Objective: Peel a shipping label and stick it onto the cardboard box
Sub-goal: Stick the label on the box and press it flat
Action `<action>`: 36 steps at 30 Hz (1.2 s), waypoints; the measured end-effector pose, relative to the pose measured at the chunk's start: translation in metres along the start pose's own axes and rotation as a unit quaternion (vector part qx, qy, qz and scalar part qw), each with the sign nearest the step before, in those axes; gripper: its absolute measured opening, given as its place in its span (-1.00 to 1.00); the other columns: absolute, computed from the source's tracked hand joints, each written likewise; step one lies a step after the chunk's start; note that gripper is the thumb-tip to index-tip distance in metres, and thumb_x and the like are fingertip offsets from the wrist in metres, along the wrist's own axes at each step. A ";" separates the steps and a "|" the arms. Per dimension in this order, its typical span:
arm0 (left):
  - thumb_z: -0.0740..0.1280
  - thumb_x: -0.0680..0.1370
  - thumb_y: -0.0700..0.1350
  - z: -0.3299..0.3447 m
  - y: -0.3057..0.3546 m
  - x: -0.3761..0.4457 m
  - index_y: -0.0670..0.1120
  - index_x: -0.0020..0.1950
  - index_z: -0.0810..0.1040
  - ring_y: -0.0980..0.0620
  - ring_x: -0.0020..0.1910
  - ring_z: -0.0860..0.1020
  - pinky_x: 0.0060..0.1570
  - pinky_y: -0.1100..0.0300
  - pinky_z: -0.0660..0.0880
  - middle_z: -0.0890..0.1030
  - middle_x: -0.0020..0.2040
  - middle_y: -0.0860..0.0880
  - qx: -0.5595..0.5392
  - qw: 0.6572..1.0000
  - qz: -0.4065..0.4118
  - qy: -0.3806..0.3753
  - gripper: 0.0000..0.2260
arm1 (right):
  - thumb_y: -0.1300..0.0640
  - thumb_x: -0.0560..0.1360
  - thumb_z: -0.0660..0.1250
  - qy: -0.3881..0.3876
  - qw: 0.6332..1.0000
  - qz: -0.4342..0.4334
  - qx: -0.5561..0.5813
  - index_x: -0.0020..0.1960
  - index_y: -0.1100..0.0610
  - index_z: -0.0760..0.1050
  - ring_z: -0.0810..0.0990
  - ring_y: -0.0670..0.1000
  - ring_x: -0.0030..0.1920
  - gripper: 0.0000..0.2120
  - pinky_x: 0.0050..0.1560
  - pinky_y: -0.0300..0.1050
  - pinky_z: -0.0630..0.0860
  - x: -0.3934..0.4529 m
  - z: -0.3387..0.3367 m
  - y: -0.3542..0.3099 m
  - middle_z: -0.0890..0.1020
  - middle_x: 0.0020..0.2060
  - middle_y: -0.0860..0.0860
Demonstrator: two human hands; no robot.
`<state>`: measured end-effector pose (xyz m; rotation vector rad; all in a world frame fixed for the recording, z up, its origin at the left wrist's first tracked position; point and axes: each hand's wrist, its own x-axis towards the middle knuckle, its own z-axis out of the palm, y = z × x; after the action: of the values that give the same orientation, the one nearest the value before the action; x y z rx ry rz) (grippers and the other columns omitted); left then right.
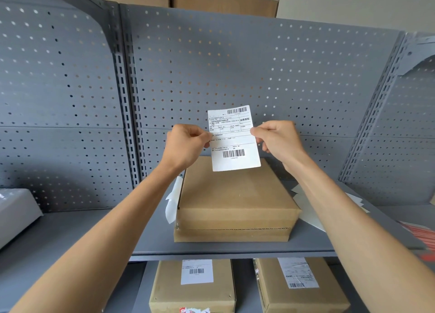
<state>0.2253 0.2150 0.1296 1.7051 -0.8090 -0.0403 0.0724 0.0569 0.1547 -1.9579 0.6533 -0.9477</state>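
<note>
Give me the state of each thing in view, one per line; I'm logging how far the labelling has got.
Shipping label: held upright in the air above the box, not stuck yet.
Left hand: pinching the label's left edge.
Right hand: pinching the label's right edge.
Cardboard box: closed, on the shelf, top bare.
Two lower boxes: closed, already labelled.
Backing sheets: lying loose beside the box.
</note>
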 end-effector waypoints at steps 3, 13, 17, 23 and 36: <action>0.38 0.53 -0.13 0.001 -0.002 0.001 -0.14 -0.28 0.69 0.02 -0.39 0.46 -0.37 0.21 0.41 0.70 -0.31 -0.03 0.034 0.999 -0.010 -0.014 -0.79 | 0.20 0.46 0.40 -0.011 0.999 0.020 -0.028 -0.18 0.33 0.64 0.45 -0.02 -0.42 -0.82 -0.25 -0.09 0.47 0.001 0.003 0.005 0.62 -0.38 0.08; 0.38 0.52 -0.11 0.011 -0.027 -0.001 -0.16 -0.17 0.73 -0.01 -0.26 0.47 -0.27 0.20 0.44 0.74 -0.12 -0.15 0.136 0.986 -0.057 -0.080 -0.82 | 0.22 0.42 0.42 -0.074 0.987 0.086 -0.116 -0.19 0.34 0.66 0.47 0.03 -0.38 -0.84 -0.20 -0.13 0.46 -0.005 0.012 0.035 0.69 -0.16 0.34; 0.36 0.55 -0.12 0.015 -0.030 -0.001 -0.15 -0.13 0.75 -0.03 -0.18 0.52 -0.22 0.19 0.49 0.74 -0.09 -0.06 0.151 0.983 -0.049 -0.090 -0.81 | 0.21 0.43 0.41 -0.092 0.981 0.094 -0.142 -0.22 0.35 0.63 0.47 0.01 -0.40 -0.82 -0.24 -0.16 0.43 -0.007 0.012 0.039 0.67 -0.25 0.29; 0.36 0.56 -0.11 0.018 -0.033 0.000 -0.18 -0.11 0.74 -0.04 -0.14 0.53 -0.09 0.07 0.61 0.74 -0.01 -0.01 0.164 0.979 -0.055 -0.107 -0.79 | 0.21 0.43 0.40 -0.102 0.979 0.090 -0.154 -0.24 0.35 0.62 0.47 -0.01 -0.42 -0.81 -0.26 -0.18 0.42 -0.007 0.012 0.045 0.63 -0.33 0.20; 0.37 0.53 -0.10 0.018 -0.037 -0.004 -0.11 -0.14 0.76 -0.12 0.08 0.65 0.06 0.00 0.64 0.75 0.00 -0.06 0.194 0.973 -0.056 -0.113 -0.81 | 0.21 0.39 0.39 -0.099 0.975 0.084 -0.182 -0.33 0.25 0.63 0.49 0.03 -0.38 -0.84 -0.21 -0.14 0.46 -0.004 0.020 0.055 0.70 -0.25 0.26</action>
<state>0.2329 0.2047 0.0902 2.1434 -0.9325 -0.1646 0.0818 0.0411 0.0985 -2.2377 0.9103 -0.5470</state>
